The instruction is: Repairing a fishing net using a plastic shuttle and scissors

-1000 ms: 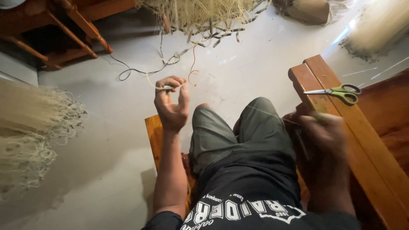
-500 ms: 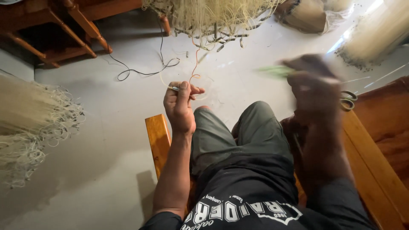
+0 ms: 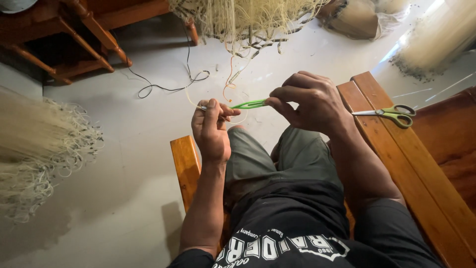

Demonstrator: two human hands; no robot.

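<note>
Smooth pale floor [image 3: 124, 164], wooden bench [image 3: 396, 164] at right. The right hand [image 3: 310, 101] pinches a slim green plastic netting needle [image 3: 249, 104]; the left hand [image 3: 210, 129] grips thin twine [image 3: 191, 99].

Dim, sharp view (glare upper right), edges warped.

Netting needle [image 3: 249, 104] in my right hand [image 3: 310, 101]: bright green. Scissors [image 3: 391, 114]: green handles, silver blades. Net [image 3: 248, 17]: pale cream. Bench [image 3: 396, 164]: orange-brown wood. My trousers [image 3: 277, 159]: grey-green. Floor [image 3: 124, 164]: grey.
</note>
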